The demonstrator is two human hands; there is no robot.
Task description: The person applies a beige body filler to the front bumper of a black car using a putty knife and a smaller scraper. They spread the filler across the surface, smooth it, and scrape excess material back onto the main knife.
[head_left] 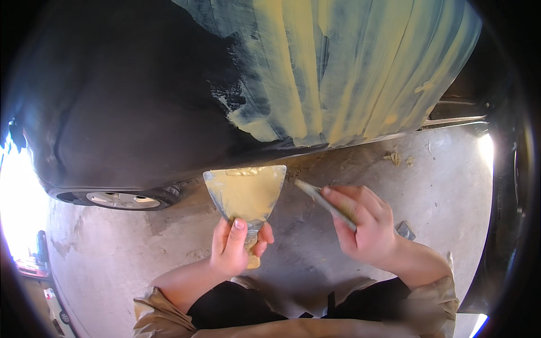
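Note:
In my left hand (232, 248) is a wide putty knife (246, 191), held upright by its handle. Yellow filler coats its blade, with a thicker bead along the top edge. To its right, my right hand (366, 222) grips a thin, flat spreader (324, 203), seen nearly edge-on and tilted; its tip carries some yellow filler and stands apart from the putty knife. Beyond both hands is a dark car body panel (135, 101). Streaks of yellow filler (338, 73) cover its right part in long bands. Neither tool touches the panel.
A car wheel (121, 200) shows below the panel at left. Dried filler scraps (394, 159) and a small dark square piece (405, 230) lie on the concrete floor (112, 248). Another dark car part (510, 186) rises at the right edge. More vehicles appear at far left.

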